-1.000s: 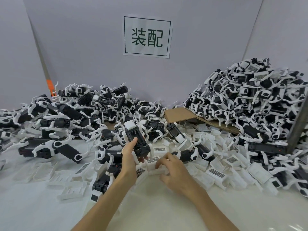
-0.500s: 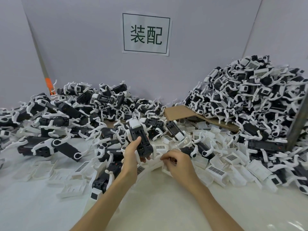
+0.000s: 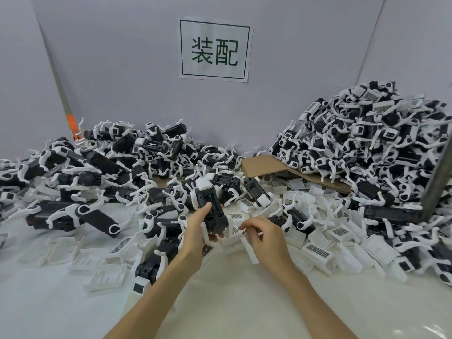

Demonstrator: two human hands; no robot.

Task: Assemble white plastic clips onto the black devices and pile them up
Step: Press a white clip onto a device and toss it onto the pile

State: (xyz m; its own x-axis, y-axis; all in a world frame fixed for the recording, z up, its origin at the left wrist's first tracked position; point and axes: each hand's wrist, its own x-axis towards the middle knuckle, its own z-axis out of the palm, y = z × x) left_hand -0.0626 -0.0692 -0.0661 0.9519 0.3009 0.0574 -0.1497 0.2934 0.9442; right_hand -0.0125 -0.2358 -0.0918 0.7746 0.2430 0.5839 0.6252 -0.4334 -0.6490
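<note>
Panels [image 3: 122, 69] of grey board close off the back and sides of your station, above a white bench top [image 3: 61, 311]. To your right rises the tall heap [image 3: 367, 148] of black devices wearing white clips, banked against the side panel and a grey post [image 3: 437, 182]. To your left and along the back lies the lower heap [image 3: 105, 165] of the same black-and-white pieces. Between the heaps and you, loose white clips [image 3: 320, 252] are scattered over the bench, many with barcode labels facing up, thickest on your right. A sheet of brown cardboard [image 3: 264, 165] pokes out from under the tall heap. A paper sign [image 3: 214, 50] with two printed characters hangs on the back panel.

Your left hand [image 3: 194, 232] holds one black device [image 3: 216, 216] above the loose clips, mid-bench, its white-capped end pointing away from you. Your thumb lies along its upper face and your fingers wrap beneath. Your right hand [image 3: 267, 236] sits just beside it, fingers curled in, thumb and forefinger close together, gripping a white clip [image 3: 252, 253] whose end sticks out below your palm. Clip and held device are near each other, not joined.
</note>
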